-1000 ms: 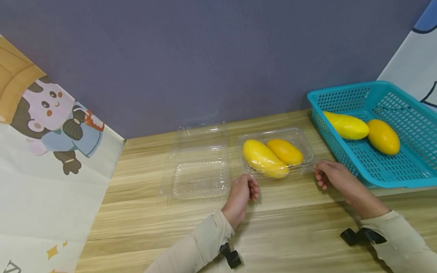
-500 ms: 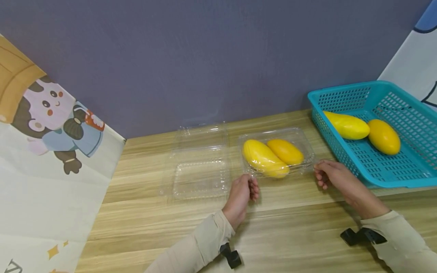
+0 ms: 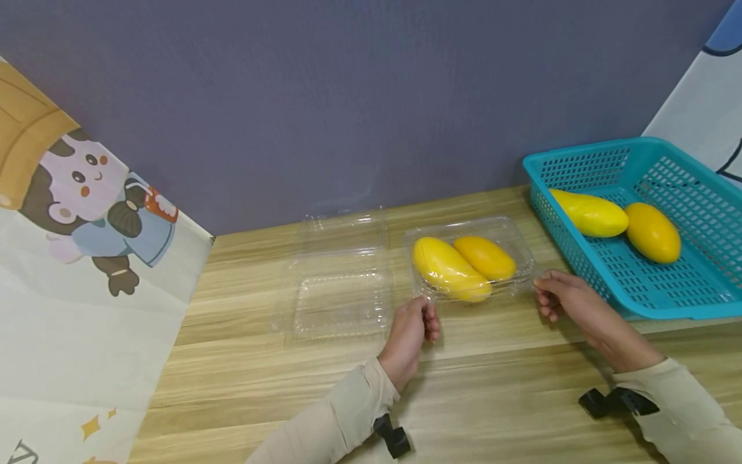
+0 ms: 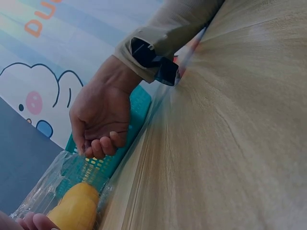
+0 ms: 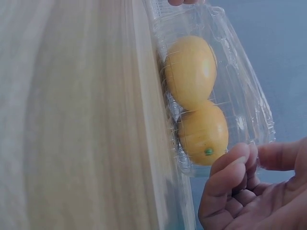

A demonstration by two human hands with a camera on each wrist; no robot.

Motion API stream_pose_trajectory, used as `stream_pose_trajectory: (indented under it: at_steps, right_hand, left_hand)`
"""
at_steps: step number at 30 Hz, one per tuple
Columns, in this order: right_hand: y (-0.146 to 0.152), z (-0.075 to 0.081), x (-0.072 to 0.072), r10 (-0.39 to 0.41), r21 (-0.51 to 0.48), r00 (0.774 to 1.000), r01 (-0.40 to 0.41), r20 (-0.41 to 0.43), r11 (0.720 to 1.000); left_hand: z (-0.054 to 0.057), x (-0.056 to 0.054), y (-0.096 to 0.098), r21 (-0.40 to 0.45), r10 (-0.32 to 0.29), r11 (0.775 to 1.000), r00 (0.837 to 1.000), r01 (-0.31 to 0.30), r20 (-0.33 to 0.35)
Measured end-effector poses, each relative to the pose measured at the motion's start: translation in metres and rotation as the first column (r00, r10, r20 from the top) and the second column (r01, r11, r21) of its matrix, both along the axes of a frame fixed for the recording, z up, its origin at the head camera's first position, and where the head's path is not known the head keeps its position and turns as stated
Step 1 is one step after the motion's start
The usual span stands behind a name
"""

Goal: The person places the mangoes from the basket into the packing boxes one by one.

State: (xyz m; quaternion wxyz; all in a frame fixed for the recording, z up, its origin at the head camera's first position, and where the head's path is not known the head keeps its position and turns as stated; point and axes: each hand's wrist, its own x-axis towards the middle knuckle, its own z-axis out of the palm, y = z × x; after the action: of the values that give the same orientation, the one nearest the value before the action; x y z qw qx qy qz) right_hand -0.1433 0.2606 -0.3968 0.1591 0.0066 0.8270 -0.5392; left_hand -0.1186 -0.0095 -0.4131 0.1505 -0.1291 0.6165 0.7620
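A clear plastic clamshell box point(image 3: 507, 235) stands on the wooden table with two yellow mangoes point(image 3: 449, 267) inside, its lid over them. At the box's front left corner, my left hand point(image 3: 408, 338) pinches the edge with thumb and curled fingers. My right hand point(image 3: 570, 303) pinches the front right corner the same way. Seen from the right wrist, the two mangoes point(image 5: 192, 72) lie behind the clear wall, one showing a green stem spot, and my right hand point(image 5: 254, 187) has thumb and fingertips together at the corner. Only a few left fingertips point(image 4: 36, 222) show in the left wrist view.
To the left lies a second clear clamshell box point(image 3: 342, 303), open with nothing in it. A teal plastic basket point(image 3: 585, 277) at the right holds two more mangoes point(image 3: 652, 233). A grey-blue wall point(image 3: 371, 109) rises behind the wooden table point(image 3: 243, 367).
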Motion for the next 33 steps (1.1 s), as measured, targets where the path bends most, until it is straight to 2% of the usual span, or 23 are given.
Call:
stream_pose_trajectory:
  at_steps: [10, 18, 26, 33]
  right_hand:
    - [0.0016, -0.0029, -0.0014, -0.017, 0.005, 1.000, 0.017, 0.007, 1.000]
    - [0.0032, -0.0025, -0.0024, -0.024, 0.027, 1.000, 0.024, 0.008, 0.999]
    - [0.0035, -0.0019, -0.0018, -0.029, 0.023, 1.000, 0.029, 0.006, 0.999]
    - [0.0043, -0.0017, -0.0025, -0.005, 0.017, 1.000, 0.005, 0.013, 1.000]
  left_hand:
    - [0.0002, 0.0009, -0.0006, -0.007, -0.017, 1.000, 1.000, 0.017, -0.011]
    - [-0.0001, 0.0007, -0.0009, -0.001, -0.001, 1.000, 1.000, 0.001, -0.007]
    - [-0.0002, -0.0017, -0.0014, -0.015, -0.010, 1.000, 1.000, 0.010, -0.003]
    - [0.0000, -0.0014, -0.0010, -0.027, -0.007, 1.000, 1.000, 0.007, 0.002]
